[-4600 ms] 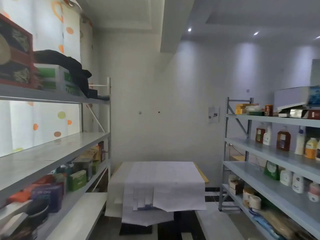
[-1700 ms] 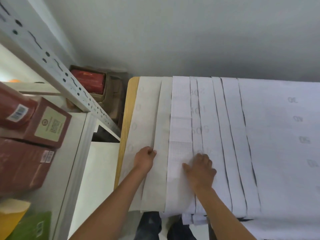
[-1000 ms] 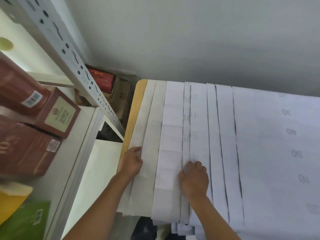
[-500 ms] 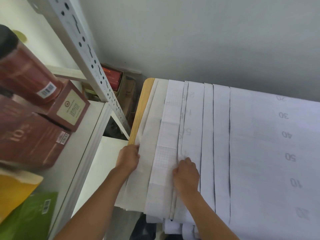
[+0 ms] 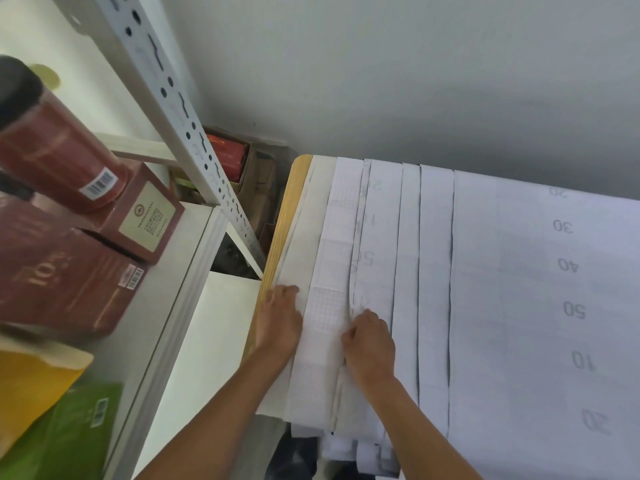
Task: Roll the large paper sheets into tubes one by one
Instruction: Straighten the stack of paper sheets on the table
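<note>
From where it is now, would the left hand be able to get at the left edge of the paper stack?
Probably yes. The left hand already rests at the left edge of the paper stack, beside the bare wooden table edge, with nothing between.
</note>
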